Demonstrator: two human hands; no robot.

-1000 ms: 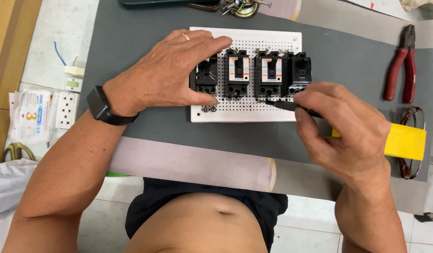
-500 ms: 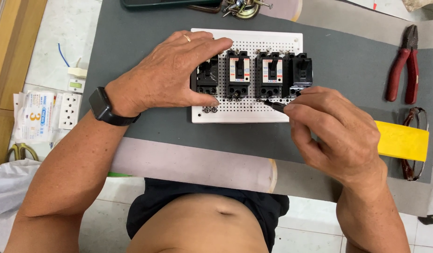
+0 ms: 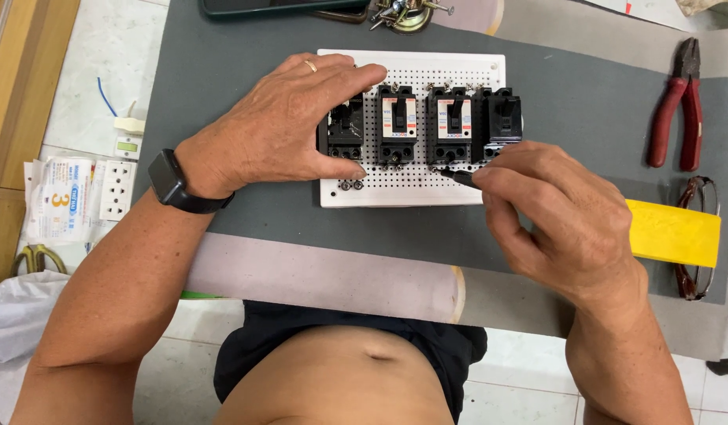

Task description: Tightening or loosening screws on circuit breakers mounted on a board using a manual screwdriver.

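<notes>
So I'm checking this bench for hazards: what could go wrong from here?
1. The right hand holds a thin dark tool tip at the breakers; a slip could jab the left hand steadying the perforated board.
2. Two loose screws on the board by the left thumb could roll off.
</notes>
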